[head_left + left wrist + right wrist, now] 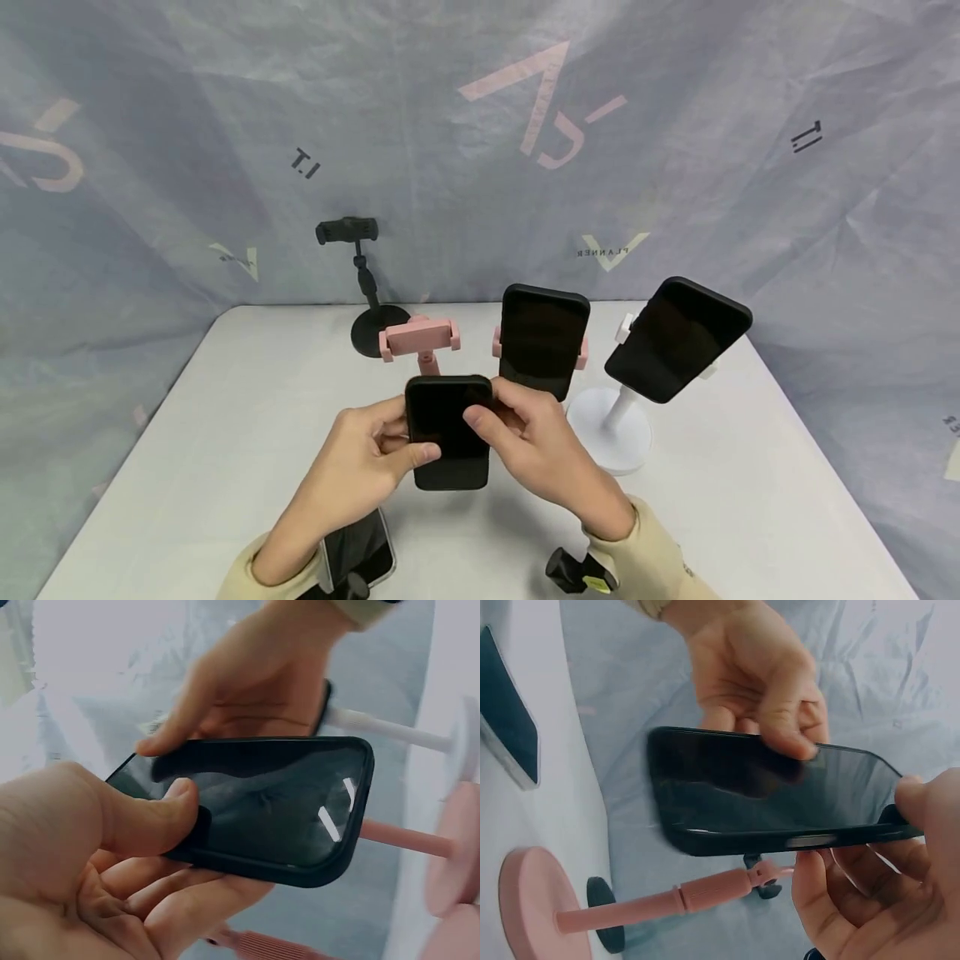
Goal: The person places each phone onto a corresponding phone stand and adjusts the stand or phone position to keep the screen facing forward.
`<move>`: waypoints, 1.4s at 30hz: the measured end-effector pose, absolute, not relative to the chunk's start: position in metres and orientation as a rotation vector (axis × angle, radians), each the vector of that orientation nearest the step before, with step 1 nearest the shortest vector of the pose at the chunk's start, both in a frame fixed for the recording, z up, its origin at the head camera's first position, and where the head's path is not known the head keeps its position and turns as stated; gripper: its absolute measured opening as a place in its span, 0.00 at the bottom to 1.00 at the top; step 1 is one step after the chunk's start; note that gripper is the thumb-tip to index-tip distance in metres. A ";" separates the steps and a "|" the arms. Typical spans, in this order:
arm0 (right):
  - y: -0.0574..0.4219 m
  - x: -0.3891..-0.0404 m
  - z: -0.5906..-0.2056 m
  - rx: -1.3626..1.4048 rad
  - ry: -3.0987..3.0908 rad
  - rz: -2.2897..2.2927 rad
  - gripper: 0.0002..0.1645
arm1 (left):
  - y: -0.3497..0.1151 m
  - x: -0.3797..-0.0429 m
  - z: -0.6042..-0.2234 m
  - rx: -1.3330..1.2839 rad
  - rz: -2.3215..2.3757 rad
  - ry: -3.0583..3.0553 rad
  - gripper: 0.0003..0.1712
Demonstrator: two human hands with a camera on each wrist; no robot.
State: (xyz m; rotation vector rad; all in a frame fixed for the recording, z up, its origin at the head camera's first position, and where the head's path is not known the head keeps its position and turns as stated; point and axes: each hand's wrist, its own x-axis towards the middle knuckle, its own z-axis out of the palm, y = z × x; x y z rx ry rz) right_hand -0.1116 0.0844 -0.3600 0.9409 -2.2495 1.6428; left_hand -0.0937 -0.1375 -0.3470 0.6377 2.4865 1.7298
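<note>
Both hands hold a black-cased smartphone (450, 433) upright above the table, its dark screen facing me. My left hand (360, 454) grips the lower left edge, thumb over the screen and fingers at the side and back. On the opposite side, my right hand (540, 442) pinches the upper right edge, its thumb lying on the glass. The left wrist view shows reflections on the phone's screen (262, 810). Just behind the held phone stands a pink phone holder (420, 337) with nothing in its clamp; its lower part is hidden in the head view.
Right of it, another pink holder bears a black phone (543, 342). A white stand (609, 433) carries a tilted phone (678, 337). At the back left stands a black holder (378, 331). Another phone (362, 546) lies on the white table (225, 433) beneath the left forearm.
</note>
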 end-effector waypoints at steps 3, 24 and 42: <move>0.082 -0.110 -0.358 0.956 -2.239 1.571 0.05 | -0.138 -0.094 -0.335 0.677 1.814 2.500 0.20; 0.064 -0.115 -0.354 1.140 -1.929 1.980 0.12 | -0.140 -0.103 -0.301 0.880 2.277 2.534 0.27; 0.042 -0.113 -0.361 0.873 -1.766 2.125 0.17 | -0.155 -0.115 -0.302 0.884 2.452 2.615 0.21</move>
